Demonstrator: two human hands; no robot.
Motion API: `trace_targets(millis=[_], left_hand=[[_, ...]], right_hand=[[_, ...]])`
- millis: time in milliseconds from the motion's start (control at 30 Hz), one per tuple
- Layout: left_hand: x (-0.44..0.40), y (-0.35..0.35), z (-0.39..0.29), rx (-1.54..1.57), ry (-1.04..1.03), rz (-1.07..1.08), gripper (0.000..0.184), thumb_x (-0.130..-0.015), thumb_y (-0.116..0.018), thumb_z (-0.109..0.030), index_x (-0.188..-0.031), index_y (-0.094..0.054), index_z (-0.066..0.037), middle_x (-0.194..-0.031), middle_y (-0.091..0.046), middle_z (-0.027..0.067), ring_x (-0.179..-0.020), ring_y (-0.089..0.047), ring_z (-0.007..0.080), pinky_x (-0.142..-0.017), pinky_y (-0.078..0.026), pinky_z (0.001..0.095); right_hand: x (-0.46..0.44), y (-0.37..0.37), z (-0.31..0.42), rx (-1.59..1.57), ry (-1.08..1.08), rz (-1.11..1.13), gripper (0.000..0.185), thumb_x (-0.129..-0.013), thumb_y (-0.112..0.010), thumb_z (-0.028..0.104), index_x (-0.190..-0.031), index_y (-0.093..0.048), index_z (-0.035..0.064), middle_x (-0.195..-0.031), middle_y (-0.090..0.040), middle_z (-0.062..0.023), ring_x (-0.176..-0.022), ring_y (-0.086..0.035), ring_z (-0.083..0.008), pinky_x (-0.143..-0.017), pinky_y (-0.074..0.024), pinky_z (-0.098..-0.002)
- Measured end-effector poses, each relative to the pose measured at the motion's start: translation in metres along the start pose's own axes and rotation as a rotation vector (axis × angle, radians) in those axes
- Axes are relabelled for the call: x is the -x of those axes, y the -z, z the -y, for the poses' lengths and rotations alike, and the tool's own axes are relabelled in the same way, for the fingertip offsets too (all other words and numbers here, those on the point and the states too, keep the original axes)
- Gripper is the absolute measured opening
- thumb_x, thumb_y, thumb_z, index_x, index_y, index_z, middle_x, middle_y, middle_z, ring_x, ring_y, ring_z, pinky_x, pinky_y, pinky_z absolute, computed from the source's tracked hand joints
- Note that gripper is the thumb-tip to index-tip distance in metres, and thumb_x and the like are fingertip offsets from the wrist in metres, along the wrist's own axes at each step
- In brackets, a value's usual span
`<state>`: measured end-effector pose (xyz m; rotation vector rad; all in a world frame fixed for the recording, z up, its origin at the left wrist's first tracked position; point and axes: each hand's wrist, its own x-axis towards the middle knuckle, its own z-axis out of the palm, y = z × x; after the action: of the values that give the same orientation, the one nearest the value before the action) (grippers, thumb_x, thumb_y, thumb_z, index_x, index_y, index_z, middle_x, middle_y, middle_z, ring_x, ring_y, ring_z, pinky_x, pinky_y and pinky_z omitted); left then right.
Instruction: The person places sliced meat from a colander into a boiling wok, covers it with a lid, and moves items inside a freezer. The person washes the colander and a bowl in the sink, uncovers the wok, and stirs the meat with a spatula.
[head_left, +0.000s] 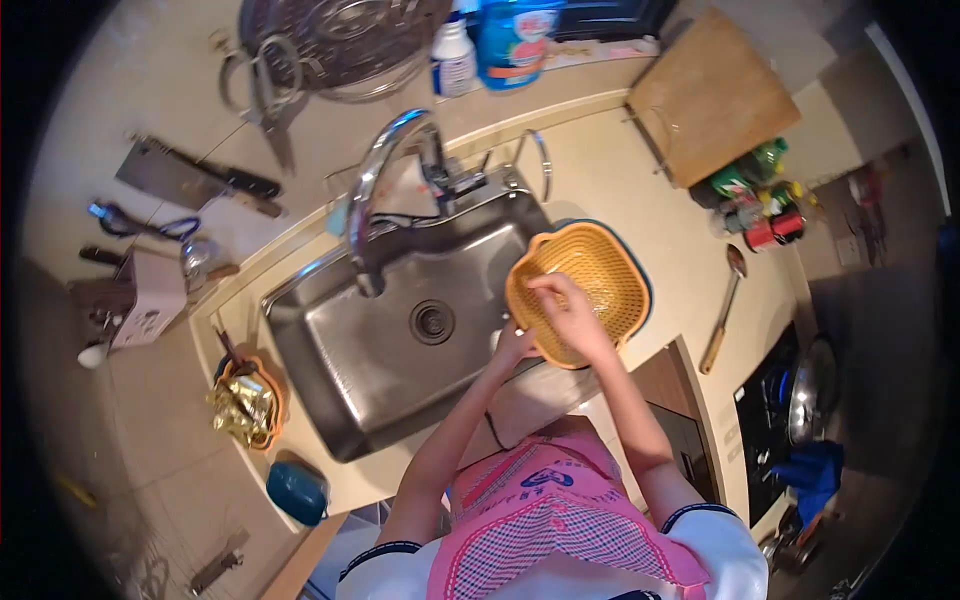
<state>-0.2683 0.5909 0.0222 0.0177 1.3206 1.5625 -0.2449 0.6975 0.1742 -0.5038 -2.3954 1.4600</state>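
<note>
A yellow-orange plastic basket (600, 275) with a perforated wall sits inside a dark teal bowl (645, 310), at the right edge of the steel sink (350, 345). My right hand (570, 315) is over the basket's opening, its fingers pinched together; what they hold, if anything, is too small to make out. At the basket's lower left is my left hand (514, 342), partly hidden by the rim, so its fingers hardly show.
A chrome faucet (375, 185) arches over the sink. Around it are a cutting board (715, 100), small bottles, a ladle (725, 310), a stove (770, 420), a blue bottle (515, 45), wall-hung knives, an orange basket of foil packets (265, 400) and a teal container (298, 492).
</note>
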Motion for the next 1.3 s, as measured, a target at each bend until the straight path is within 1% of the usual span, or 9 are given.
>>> trace_targets(millis=[167, 533, 767, 867, 933, 1000, 1067, 1233, 1300], left_hand=[[0.055, 0.138, 0.033, 0.141, 0.038, -0.288, 0.044, -0.085, -0.049, -0.021, -0.121, -0.031, -0.005, -0.114, -0.048, 0.0132, -0.093, -0.057, 0.0250, -0.071, -0.053, 0.0347], [0.082, 0.279, 0.065, 0.185, 0.045, -0.665, 0.043, -0.083, -0.049, -0.022, -0.119, -0.033, -0.004, -0.110, -0.050, 0.0150, -0.090, -0.058, 0.0272, -0.069, -0.054, 0.0371], [0.104, 0.303, 0.078, -0.651, 0.145, -0.977, 0.053, -0.077, -0.058, -0.026, -0.118, -0.035, -0.001, -0.114, -0.043, 0.0200, -0.091, -0.054, 0.0351, -0.071, -0.050, 0.0424], [0.113, 0.278, 0.062, -0.923, 0.032, -1.053, 0.054, -0.076, -0.058, -0.019, -0.120, -0.033, 0.000, -0.112, -0.040, 0.0231, -0.101, -0.044, 0.0391, -0.083, -0.042, 0.0429], [0.120, 0.252, 0.032, -1.283, -0.405, -1.298, 0.042, -0.073, -0.057, -0.009, -0.111, -0.043, 0.003, -0.110, -0.043, 0.0265, -0.096, -0.046, 0.0406, -0.078, -0.042, 0.0437], [0.110, 0.247, 0.029, -1.261, -0.409, -1.249, 0.038, -0.071, -0.059, -0.012, -0.105, -0.049, 0.002, -0.107, -0.047, 0.0230, -0.094, -0.049, 0.0366, -0.078, -0.043, 0.0427], [0.105, 0.232, 0.030, -1.292, -0.126, -0.640, 0.033, -0.072, -0.058, -0.017, -0.100, -0.055, -0.001, -0.104, -0.053, 0.0176, -0.092, -0.053, 0.0318, -0.077, -0.043, 0.0417], [0.080, 0.215, 0.077, -1.441, -0.047, -0.477, 0.025, -0.075, -0.053, -0.017, -0.096, -0.058, -0.005, -0.094, -0.058, 0.0139, -0.090, -0.056, 0.0280, -0.075, -0.045, 0.0402], [0.076, 0.213, 0.083, -1.433, -0.043, -0.494, 0.023, -0.076, -0.052, -0.015, -0.096, -0.058, -0.006, -0.092, -0.059, 0.0135, -0.090, -0.057, 0.0278, -0.073, -0.046, 0.0397]], right_hand=[[0.010, -0.021, -0.045, -0.157, -0.277, 0.110, 0.012, -0.084, -0.049, 0.008, -0.091, -0.058, 0.0039, -0.075, -0.056, -0.0005, -0.071, -0.049, -0.0062, -0.067, -0.0410, -0.0212], [-0.035, -0.112, -0.060, -0.069, -0.164, 0.206, 0.031, -0.084, -0.052, 0.015, -0.110, -0.047, -0.0002, -0.096, -0.057, -0.0144, -0.086, -0.055, -0.0180, -0.078, -0.0422, -0.0278], [-0.196, -0.110, -0.112, 0.290, 0.050, -0.371, 0.055, -0.087, -0.043, 0.030, -0.121, -0.030, -0.0107, -0.101, -0.051, -0.0325, -0.097, -0.050, -0.0422, -0.084, -0.0382, -0.0424], [-0.228, -0.110, -0.093, 0.384, -0.038, -0.303, 0.046, -0.090, -0.032, 0.036, -0.103, -0.045, -0.0061, -0.086, -0.055, -0.0320, -0.084, -0.052, -0.0458, -0.075, -0.0413, -0.0495], [-0.244, -0.104, -0.099, 0.515, -0.174, -0.210, 0.048, -0.090, -0.027, 0.037, -0.092, -0.051, -0.0051, -0.082, -0.057, -0.0297, -0.080, -0.054, -0.0445, -0.071, -0.0428, -0.0497], [-0.248, -0.103, -0.108, 0.554, -0.115, -0.223, 0.053, -0.091, -0.025, 0.037, -0.082, -0.055, -0.0054, -0.076, -0.057, -0.0280, -0.077, -0.055, -0.0438, -0.068, -0.0436, -0.0497], [-0.250, -0.102, -0.113, 0.514, -0.088, -0.228, 0.055, -0.091, -0.024, 0.037, -0.078, -0.055, -0.0061, -0.076, -0.057, -0.0278, -0.078, -0.055, -0.0435, -0.067, -0.0437, -0.0495], [-0.267, -0.100, -0.144, 0.487, -0.179, -0.194, 0.057, -0.090, -0.024, 0.040, -0.081, -0.058, -0.0061, -0.083, -0.056, -0.0298, -0.080, -0.054, -0.0442, -0.072, -0.0432, -0.0487], [-0.276, -0.099, -0.171, 0.440, -0.112, -0.168, 0.056, -0.090, -0.027, 0.043, -0.079, -0.054, -0.0036, -0.064, -0.057, -0.0178, -0.060, -0.057, -0.0307, -0.057, -0.0442, -0.0391]])
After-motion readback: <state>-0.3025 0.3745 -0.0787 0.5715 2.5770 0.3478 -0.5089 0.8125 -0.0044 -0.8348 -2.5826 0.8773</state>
